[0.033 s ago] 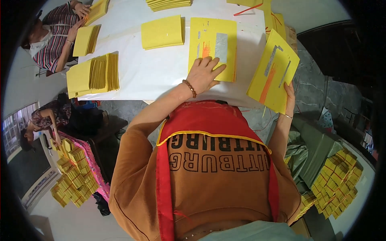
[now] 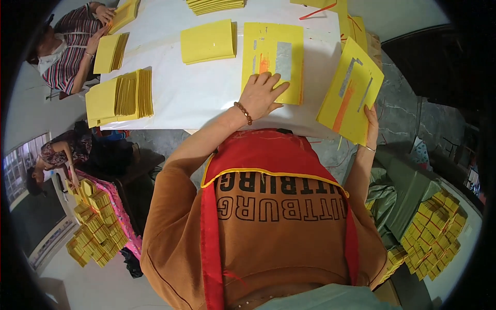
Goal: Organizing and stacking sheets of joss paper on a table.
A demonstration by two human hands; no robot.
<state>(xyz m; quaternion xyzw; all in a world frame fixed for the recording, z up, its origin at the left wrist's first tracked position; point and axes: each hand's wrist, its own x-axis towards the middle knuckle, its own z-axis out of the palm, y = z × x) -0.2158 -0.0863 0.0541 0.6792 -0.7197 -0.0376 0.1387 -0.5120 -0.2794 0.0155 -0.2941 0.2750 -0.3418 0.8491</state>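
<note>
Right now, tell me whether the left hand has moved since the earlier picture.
No: judged against the white tabletop, the left hand shows no visible shift in any direction; it rests on the printed yellow paper.

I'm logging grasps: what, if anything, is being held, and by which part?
The right hand holds a flat yellow rectangular paper piece by its lower right edge; the left hand lies on another yellow paper piece, apparently not gripping.

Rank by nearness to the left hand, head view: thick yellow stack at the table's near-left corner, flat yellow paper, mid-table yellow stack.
1. Flat yellow paper: directly under the left hand, touching.
2. Mid-table yellow stack: ahead and to the left.
3. Thick yellow stack: farthest out, on the left.
</note>
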